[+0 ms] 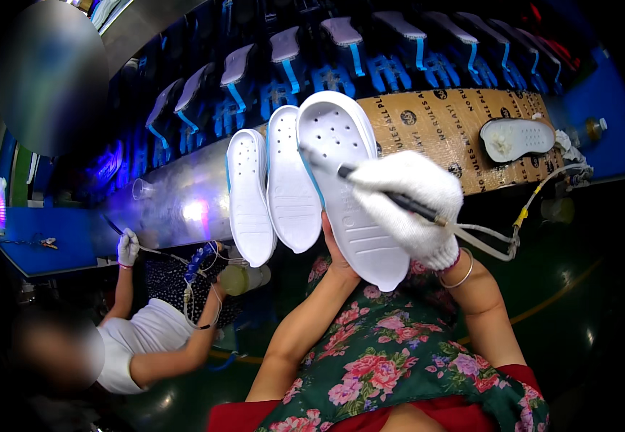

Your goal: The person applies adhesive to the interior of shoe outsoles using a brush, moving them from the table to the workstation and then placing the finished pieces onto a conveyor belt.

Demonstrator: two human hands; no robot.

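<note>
My bare left hand grips the edge of a white shoe sole, partly hidden beneath it. The sole's inner face, with small holes near the toe, is turned up. My right hand, in a white knitted glove, is closed around a black-handled brush pen with a thin hose. Its blurred tip is over the upper part of that sole, and I cannot tell whether it touches. Just left are a second white sole and a third white sole, side by side, overhanging the bench's near edge.
Printed cardboard covers the right part of the metal bench. On it lies a grey-white sole with a whitish lump. The hose runs off right. Behind, grey shoe forms line a rack. A co-worker works at left.
</note>
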